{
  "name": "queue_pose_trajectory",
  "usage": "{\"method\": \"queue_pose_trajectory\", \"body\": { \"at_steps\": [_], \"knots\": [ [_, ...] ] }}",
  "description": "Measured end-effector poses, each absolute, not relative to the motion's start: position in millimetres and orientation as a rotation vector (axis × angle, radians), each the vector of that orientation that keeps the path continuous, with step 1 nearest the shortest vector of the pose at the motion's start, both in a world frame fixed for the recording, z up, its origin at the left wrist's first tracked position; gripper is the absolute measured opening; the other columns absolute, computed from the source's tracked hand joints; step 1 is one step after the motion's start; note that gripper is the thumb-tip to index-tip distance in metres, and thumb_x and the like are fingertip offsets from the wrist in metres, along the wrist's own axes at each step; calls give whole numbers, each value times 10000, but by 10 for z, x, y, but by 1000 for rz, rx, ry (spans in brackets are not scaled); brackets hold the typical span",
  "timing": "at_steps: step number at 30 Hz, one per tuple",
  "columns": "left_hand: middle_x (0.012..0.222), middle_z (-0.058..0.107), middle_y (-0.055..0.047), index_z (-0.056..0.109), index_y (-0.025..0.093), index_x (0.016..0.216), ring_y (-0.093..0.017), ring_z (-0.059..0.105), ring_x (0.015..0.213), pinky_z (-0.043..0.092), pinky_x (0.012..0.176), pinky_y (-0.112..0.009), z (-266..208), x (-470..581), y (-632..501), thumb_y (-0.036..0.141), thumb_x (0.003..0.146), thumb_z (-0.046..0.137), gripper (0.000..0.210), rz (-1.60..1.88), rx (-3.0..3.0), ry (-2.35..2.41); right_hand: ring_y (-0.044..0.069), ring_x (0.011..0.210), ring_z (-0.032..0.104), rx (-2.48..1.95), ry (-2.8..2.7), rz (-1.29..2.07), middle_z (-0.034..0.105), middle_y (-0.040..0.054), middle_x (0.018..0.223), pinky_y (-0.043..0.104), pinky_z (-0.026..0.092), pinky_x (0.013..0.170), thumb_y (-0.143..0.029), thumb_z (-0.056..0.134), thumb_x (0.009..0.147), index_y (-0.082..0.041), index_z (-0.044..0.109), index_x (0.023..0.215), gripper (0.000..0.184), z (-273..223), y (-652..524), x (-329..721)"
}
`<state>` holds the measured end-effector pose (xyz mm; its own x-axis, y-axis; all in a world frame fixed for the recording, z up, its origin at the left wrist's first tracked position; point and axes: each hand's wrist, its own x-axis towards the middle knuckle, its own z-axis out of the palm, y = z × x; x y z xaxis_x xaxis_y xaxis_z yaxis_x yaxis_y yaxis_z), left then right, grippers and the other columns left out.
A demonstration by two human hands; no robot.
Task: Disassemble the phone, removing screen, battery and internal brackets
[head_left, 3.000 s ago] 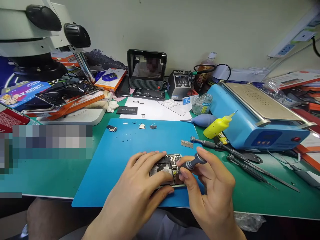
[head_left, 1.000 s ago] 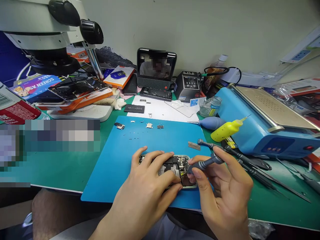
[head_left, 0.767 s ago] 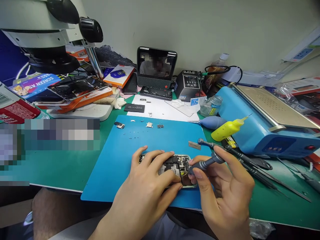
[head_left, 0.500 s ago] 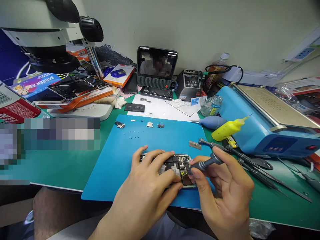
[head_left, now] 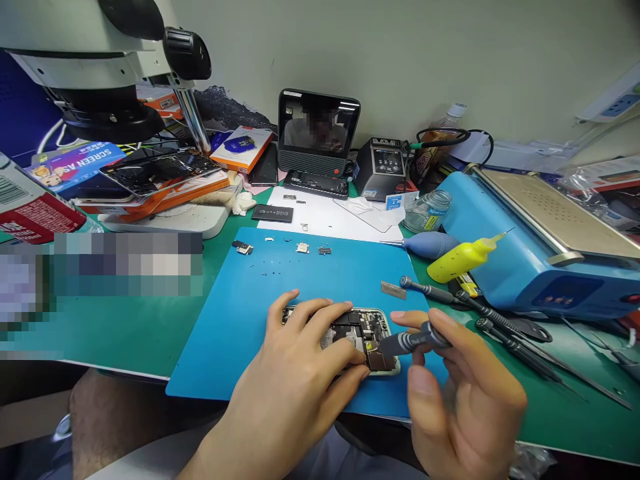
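An opened phone [head_left: 383, 327] lies on the blue mat [head_left: 220, 320] with its inner boards showing. My left hand [head_left: 305, 360] spreads over the phone's left part and grips it by its edges, hiding much of it. In my right hand [head_left: 465, 393] is a dark grey screwdriver [head_left: 413, 341], held between the fingers with the thumb a little off the handle. Its lower end points down at the phone's right part; the tip itself is hidden. Behind the phone sit tiny screws [head_left: 265, 267], a metal-plated part [head_left: 303, 248] and a small dark part [head_left: 325, 250].
Several screwdrivers [head_left: 515, 347] and tweezers [head_left: 595, 380] lie to the right, before a blue heating plate [head_left: 565, 273]. A yellow bottle [head_left: 457, 261] and a blower bulb [head_left: 433, 245] stand near it. A battery [head_left: 273, 213] rests on white paper. A microscope [head_left: 110, 80] overhangs the left.
My right thumb has come away from the screwdriver and the fingers have shifted round its handle. More of the phone's right end shows. The left hand keeps its hold; the view has shifted slightly.
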<state>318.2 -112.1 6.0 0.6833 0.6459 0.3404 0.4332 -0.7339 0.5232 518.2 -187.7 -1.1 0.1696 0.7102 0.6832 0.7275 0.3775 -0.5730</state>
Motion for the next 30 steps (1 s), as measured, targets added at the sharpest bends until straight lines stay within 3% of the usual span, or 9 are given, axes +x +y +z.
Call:
{"method": "queue_pose_trajectory", "body": {
  "at_steps": [3, 7, 12, 17, 22, 30],
  "knots": [
    [1591, 693, 11, 744, 322, 1084, -314, 623, 1443, 317, 1278, -741, 61, 3186, -1115, 368, 1180, 585, 192, 714, 2485, 842, 244, 954, 832, -1375, -1409, 38, 819, 66, 1104, 371, 732, 748, -70, 789, 951, -298, 618, 1550, 664, 19, -1853, 5140],
    [1586, 702, -4, 744, 316, 1091, -325, 628, 1441, 330, 1263, -750, 55, 3198, -1106, 397, 1184, 577, 208, 722, 2491, 835, 224, 821, 829, -1288, -1370, 184, 826, 48, 1042, 307, 710, 589, -58, 729, 982, -322, 614, 1536, 624, 71, -1838, 5137],
    [1579, 707, 1, 738, 318, 1076, -315, 645, 1414, 341, 1254, -736, 43, 3200, -1101, 363, 1186, 574, 202, 743, 2509, 829, 232, 866, 847, -1246, -1434, 181, 837, 45, 1037, 359, 757, 715, -33, 740, 973, -294, 639, 1490, 588, 99, -1875, 5150],
    [1585, 701, -6, 747, 319, 1068, -310, 633, 1432, 324, 1257, -727, 40, 3194, -1101, 351, 1192, 553, 232, 737, 2505, 834, 245, 823, 833, -1375, -1261, -6, 794, 46, 971, 340, 721, 591, -93, 769, 973, -280, 650, 1484, 557, 75, -1850, 5110],
    [1562, 716, 2, 747, 326, 1068, -299, 640, 1422, 325, 1260, -701, 40, 3193, -1104, 322, 1186, 561, 220, 758, 2508, 840, 269, 927, 842, -1445, -1327, -23, 795, 81, 1030, 368, 748, 691, -119, 796, 955, -261, 628, 1492, 580, -37, -1858, 5144],
    [1576, 706, -2, 737, 325, 1076, -297, 634, 1428, 305, 1260, -703, 41, 3187, -1112, 335, 1194, 544, 226, 749, 2513, 828, 280, 1043, 852, -1463, -1326, -4, 796, 112, 1094, 321, 741, 685, -136, 765, 987, -241, 596, 1528, 576, -33, -1870, 5122]
  ]
}}
